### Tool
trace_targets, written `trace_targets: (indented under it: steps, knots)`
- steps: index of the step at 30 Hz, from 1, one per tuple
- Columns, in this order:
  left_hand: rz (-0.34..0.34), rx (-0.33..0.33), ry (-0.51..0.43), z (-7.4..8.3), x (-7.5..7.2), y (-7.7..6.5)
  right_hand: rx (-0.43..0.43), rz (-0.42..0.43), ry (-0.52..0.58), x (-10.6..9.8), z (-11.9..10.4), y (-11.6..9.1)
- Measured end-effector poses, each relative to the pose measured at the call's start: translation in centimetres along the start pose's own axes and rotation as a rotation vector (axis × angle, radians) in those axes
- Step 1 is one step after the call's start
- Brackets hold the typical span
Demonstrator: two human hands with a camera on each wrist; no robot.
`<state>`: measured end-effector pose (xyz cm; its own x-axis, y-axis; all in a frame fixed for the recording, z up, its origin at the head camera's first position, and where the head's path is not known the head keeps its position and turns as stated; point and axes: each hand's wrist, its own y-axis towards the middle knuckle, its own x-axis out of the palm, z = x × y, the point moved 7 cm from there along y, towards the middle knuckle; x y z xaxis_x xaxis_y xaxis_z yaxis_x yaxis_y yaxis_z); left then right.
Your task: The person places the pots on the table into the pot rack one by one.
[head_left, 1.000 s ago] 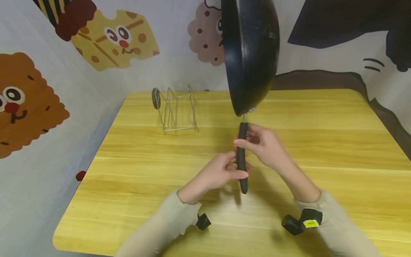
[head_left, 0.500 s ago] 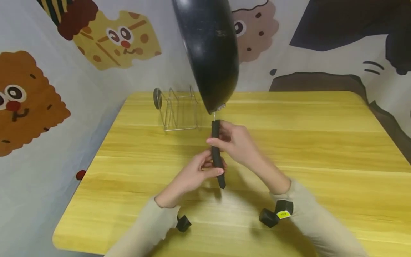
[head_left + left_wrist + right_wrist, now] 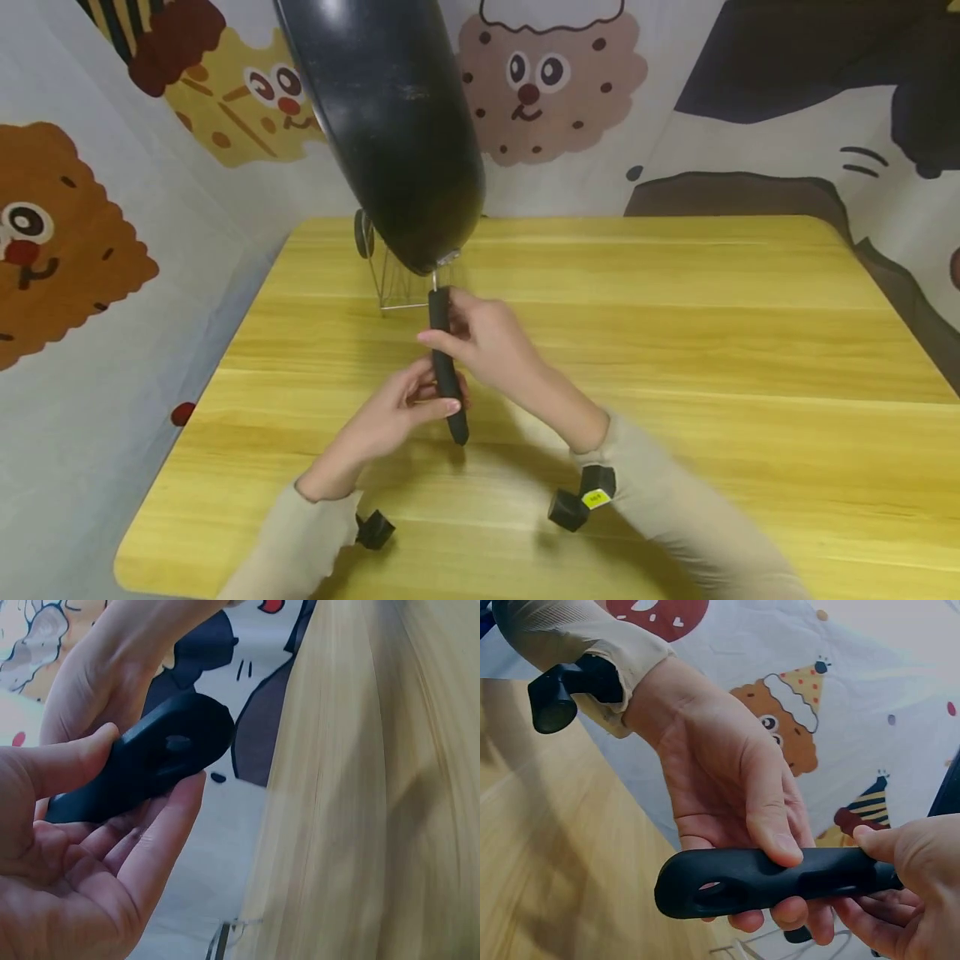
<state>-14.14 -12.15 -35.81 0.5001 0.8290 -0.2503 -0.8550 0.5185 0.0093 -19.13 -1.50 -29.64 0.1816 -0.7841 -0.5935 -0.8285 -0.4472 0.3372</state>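
Note:
A black wok (image 3: 397, 125) hangs in the air above the table, on its side and tilted to the left, its top cut off by the head view. My right hand (image 3: 498, 342) grips the upper part of its black handle (image 3: 442, 358), thumb across the front. Lower down, near the handle's end, my left hand (image 3: 386, 412) pinches it between thumb and fingers. The left wrist view shows the handle's rounded end with a hanging hole (image 3: 178, 742). Partly hidden behind the wok stands a wire rack (image 3: 390, 283) with a dark disc (image 3: 363, 233) at its left.
The wooden table (image 3: 675, 333) stretches far to the right of my hands. A cloth backdrop (image 3: 225, 183) printed with cartoon food rises behind its back edge and along its left side.
Both hands have carried the wok to the left by its handle, and it leans further left. It has come in front of the wire rack, which has stayed put.

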Motion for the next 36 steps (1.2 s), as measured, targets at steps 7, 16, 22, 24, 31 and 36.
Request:
trace_targets:
  steps: [7,16,22,24,31,36]
  knots:
    - [0.002,0.017,0.000,-1.4,-1.1,-1.4,0.004,-0.014,0.018,2.4,-0.1,0.2]
    - [0.005,-0.007,-0.015,-3.6,-1.9,-2.1,0.057,-0.050,0.030,4.7,1.0,0.5]
    - [0.013,-0.044,-0.010,-4.9,-2.4,-1.6,0.053,-0.057,0.013,5.5,2.0,1.2]
    - [0.014,-0.062,-0.002,-5.3,-2.6,-1.4,0.063,-0.062,0.013,5.8,2.4,1.4]
    - [-0.006,-0.130,-0.030,-6.6,-3.3,-1.1,0.105,-0.072,0.004,6.8,3.4,2.2]
    - [-0.033,-0.170,-0.090,-7.3,-3.6,-1.2,0.163,-0.085,0.037,7.9,4.4,2.5]
